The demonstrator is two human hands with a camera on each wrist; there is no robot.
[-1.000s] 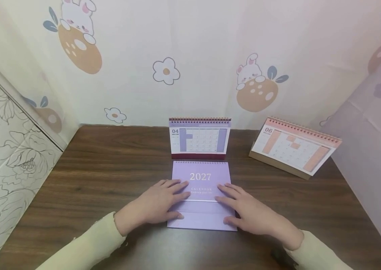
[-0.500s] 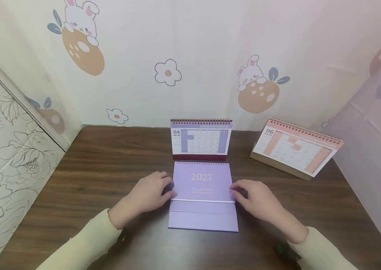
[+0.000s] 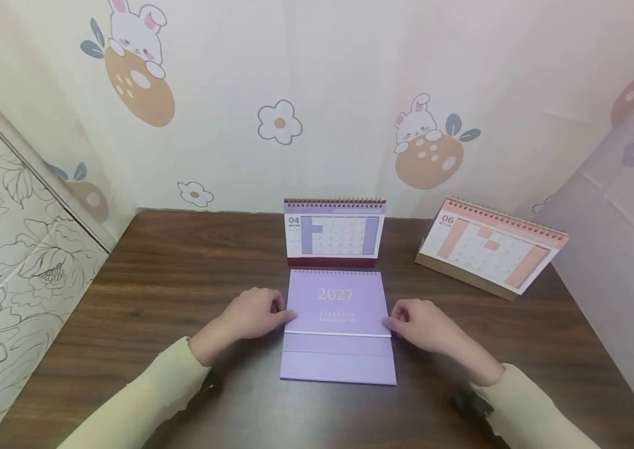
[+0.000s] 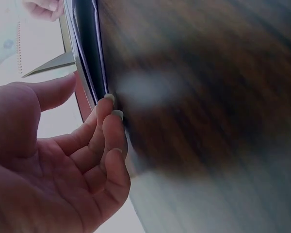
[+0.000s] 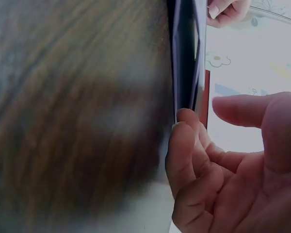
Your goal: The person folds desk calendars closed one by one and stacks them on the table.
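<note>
A purple 2027 desk calendar (image 3: pixel 336 302) lies nearly flat on the table, its lower flap extended toward the person. My left hand (image 3: pixel 255 315) is at its left edge, thumb over the cover and fingers curled at the side. At the opposite edge my right hand (image 3: pixel 420 324) holds it likewise, thumb tip right at the border. Both wrist views show a narrow dark gap between the calendar's layers (image 4: pixel 94 53), with curled fingertips (image 5: pixel 183 127) against the edge.
Behind it stands a purple calendar (image 3: pixel 333 234) showing 04, with a dark red base. A pink calendar (image 3: pixel 493 246) showing 06 stands angled at the back right. The brown wooden table (image 3: pixel 182 262) meets a rabbit-patterned curtain (image 3: pixel 210 93) at the back.
Both hands have drawn outward from lying spread over the calendar's cover to its left and right edges, and their fingers have curled. The calendars stay in place.
</note>
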